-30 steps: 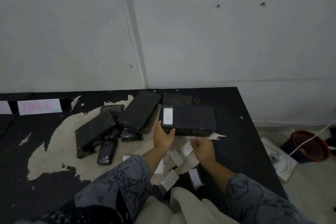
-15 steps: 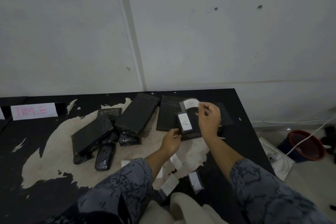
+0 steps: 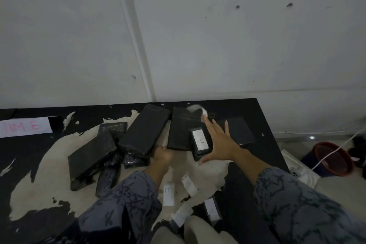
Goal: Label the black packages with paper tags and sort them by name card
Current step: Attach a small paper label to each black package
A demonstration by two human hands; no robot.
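- Both arms wear long sleeves of the same grey-blue cloth, printed all over with dark, irregular line marks like cracked or marbled veins.
- The left sleeve (image 3: pixel 126 200) ends just short of the wrist, leaving the left hand (image 3: pixel 162 156) bare; its lower part falls into dark shadow near the bottom edge.
- The right sleeve (image 3: pixel 303 206) looks loose and wide, and stops partway along the forearm, so the wrist and right hand (image 3: pixel 221 142) are bare.
- No rings, watch or gloves can be made out on either hand.
- Pale, cream-coloured cloth (image 3: pixel 196 232) covers the lap between the two sleeves.
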